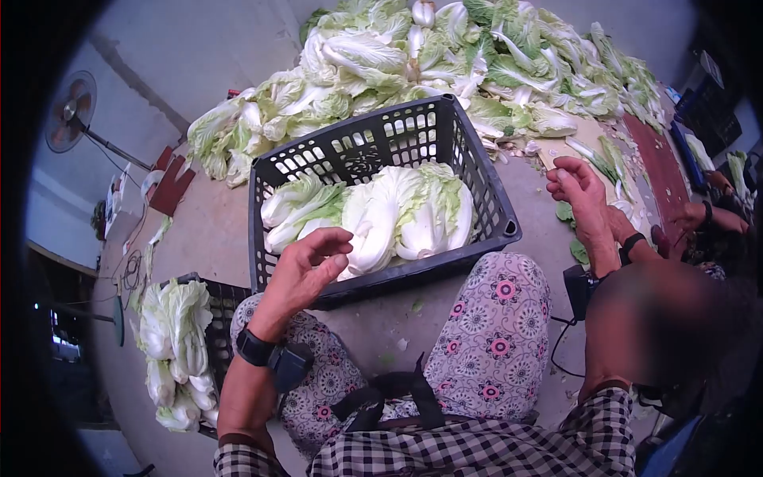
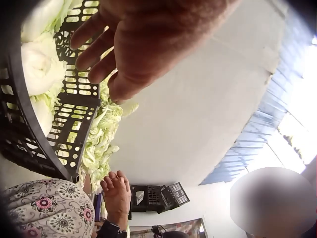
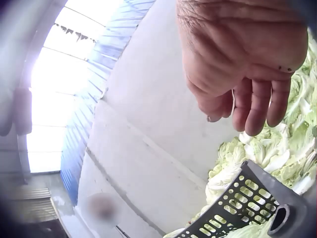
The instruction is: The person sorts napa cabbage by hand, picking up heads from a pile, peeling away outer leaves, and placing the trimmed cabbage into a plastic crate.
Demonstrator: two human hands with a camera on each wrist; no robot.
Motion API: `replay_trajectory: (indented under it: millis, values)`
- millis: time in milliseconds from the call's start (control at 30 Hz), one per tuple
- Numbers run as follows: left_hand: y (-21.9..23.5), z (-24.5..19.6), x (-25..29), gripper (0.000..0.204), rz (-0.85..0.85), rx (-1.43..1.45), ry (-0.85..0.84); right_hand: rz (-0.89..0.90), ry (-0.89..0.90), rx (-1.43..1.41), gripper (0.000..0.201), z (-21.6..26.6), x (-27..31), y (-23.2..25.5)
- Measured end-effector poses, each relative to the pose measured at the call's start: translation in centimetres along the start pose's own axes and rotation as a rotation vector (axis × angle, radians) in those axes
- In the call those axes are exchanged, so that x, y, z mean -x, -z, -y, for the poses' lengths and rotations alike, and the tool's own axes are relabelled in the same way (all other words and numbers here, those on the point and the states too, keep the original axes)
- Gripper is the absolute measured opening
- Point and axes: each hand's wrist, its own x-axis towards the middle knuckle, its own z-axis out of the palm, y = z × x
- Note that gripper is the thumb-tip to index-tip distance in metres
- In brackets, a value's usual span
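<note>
Spatial relation: nearer on the left side, farther on the right

1. Location. Pale green-and-white leafy cabbages (image 1: 306, 208) lie inside an upright black rectangular crate of perforated plastic (image 1: 437, 265), directly in front of the seated person's knees.

2. Governing relation. The bare left hand (image 1: 306, 266) is nearer. In the head view it appears at the crate's near-left rim, with the broad white middle cabbage (image 1: 377, 215) ahead and to its right, its pale butt end just beside the fingertips. Contact with that cabbage cannot be confirmed.

3. Long axis. The middle cabbage points away from the person, leaning slightly right: butt end near, leafy end far. The pale cabbage to its right (image 1: 435, 215) lies roughly parallel.

4. Opposite side. The bare right hand (image 1: 584, 199) is raised outside the crate, well apart from its right wall. From there the cabbages lie to the left, across that wall.

5. Hand condition. Left: fingers loosely bent, thumb apart, nothing held. Right: fingers relaxed and slightly bent, nothing visible in the grasp.

6. Surroundings. A large heap of loose green-and-white cabbages (image 1: 366, 60) stands behind the crate.
</note>
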Motion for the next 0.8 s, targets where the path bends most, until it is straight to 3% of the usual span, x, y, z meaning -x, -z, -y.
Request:
replay_trajectory:
  millis: [67, 267, 367, 467, 500, 600, 800]
  values:
    - [1.4, -1.4, 0.4, 0.045, -0.039, -0.195, -0.074, 0.203, 0.085, 0.151, 0.034, 3.5, 0.4, -2.6]
    - [3.5, -5.1, 0.2, 0.04, -0.065, -0.387, -0.271, 0.703, 0.294, 0.631, 0.045, 9.8, 1.1, -10.2]
    - [3.0, -3.6, -1.1, 0.041, 0.033, -0.556, -0.257, 0.775, 0.338, 0.732, 0.045, 11.8, 1.3, -13.4]
    - [1.8, 1.0, -3.3, 0.046, 0.108, -0.721, -0.231, 0.811, 0.412, 0.646, 0.045, 12.0, 1.5, -15.6]
    - [1.5, 1.4, -3.9, 0.053, 0.185, -0.765, -0.093, 0.82, 0.423, 0.624, 0.045, 12.4, 1.9, -16.2]
    - [0.2, 4.7, -5.9, 0.07, 0.279, -0.836, 0.099, 0.809, 0.437, 0.498, 0.046, 12.3, 2.5, -17.2]
    - [-3.4, 6.6, -6.5, 0.091, 0.146, -0.809, 0.226, 0.812, 0.266, 0.321, 0.048, 10.6, 3.9, -16.1]
